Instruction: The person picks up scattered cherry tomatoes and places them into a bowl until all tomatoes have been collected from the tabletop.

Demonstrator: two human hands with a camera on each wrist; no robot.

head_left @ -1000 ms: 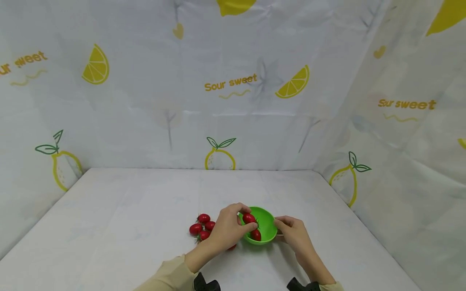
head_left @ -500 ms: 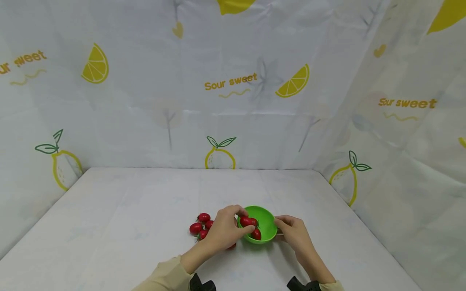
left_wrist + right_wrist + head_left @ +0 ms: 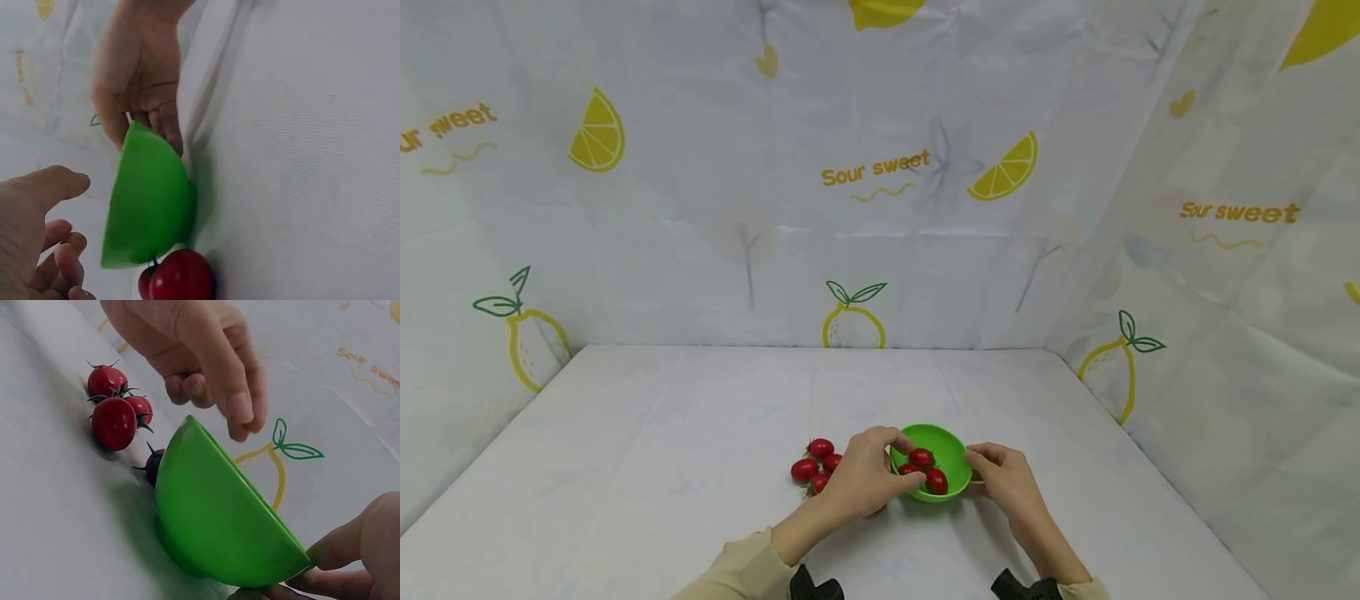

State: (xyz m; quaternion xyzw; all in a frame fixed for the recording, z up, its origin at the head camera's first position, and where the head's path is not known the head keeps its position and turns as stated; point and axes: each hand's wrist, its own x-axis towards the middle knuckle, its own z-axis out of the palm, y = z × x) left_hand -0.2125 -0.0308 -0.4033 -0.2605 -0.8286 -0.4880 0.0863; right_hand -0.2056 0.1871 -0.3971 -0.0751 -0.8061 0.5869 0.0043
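Note:
A green bowl [image 3: 957, 472] stands on the white table with several red cherry tomatoes [image 3: 936, 481] in it. My right hand [image 3: 1009, 485] pinches its right rim, thumb on top and fingers beneath, as the right wrist view shows. Over the left rim is my left hand [image 3: 865, 473], its loosely bent fingers [image 3: 239, 406] holding nothing and pointing down at the bowl. Left of that hand lies a small cluster of cherry tomatoes [image 3: 803, 470] with green stems. One more tomato [image 3: 182, 277] is close beside the bowl's outer wall in the left wrist view.
A white cloth covers the table [image 3: 647, 467]. Behind and to the sides hang white curtains [image 3: 685, 167] printed with lemons and lettering. Dark wrist straps [image 3: 1026, 586] show at the lower edge of the head view.
A tomato that my left hand held over the bowl has been let go and now lies inside with the others. My left fingers have parted; the right hand stays at the rim.

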